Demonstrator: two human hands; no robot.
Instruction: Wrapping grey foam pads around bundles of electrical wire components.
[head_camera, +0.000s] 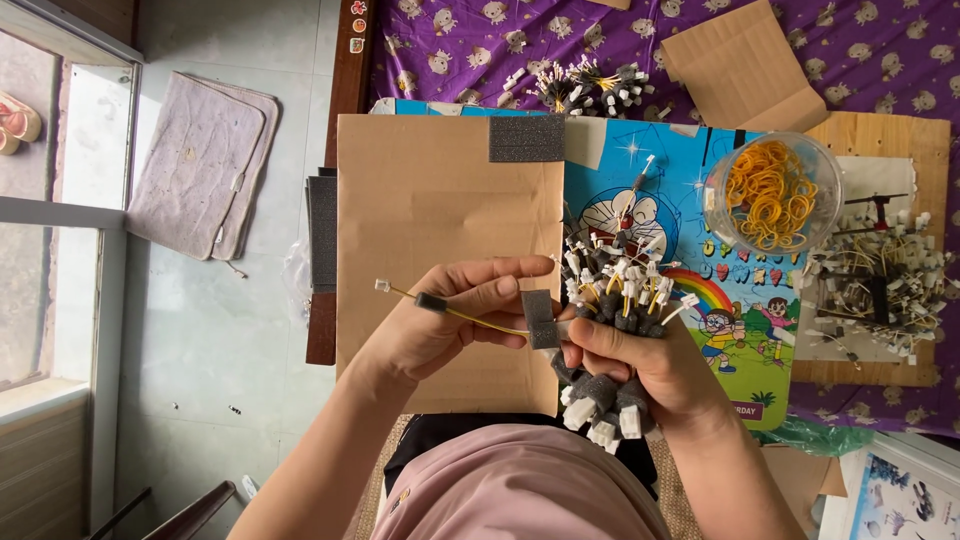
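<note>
A yellow wire (470, 316) with a grey foam strip (540, 318) is pinched in the left hand (440, 325) above the cardboard sheet (440, 210). The right hand (640, 365) clenches a wire bundle (620, 290). Nearby, a clear bowl (716, 205) holds yellow rubber bands (770, 195).

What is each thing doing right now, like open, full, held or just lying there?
Left hand: fingers pinch a yellow wire.
Right hand: grips wire bundle.
Foam strip: wrapped around the wire.
Clear tub: open, holds yellow rubber bands.
Cardboard sheet: lying flat.
</note>
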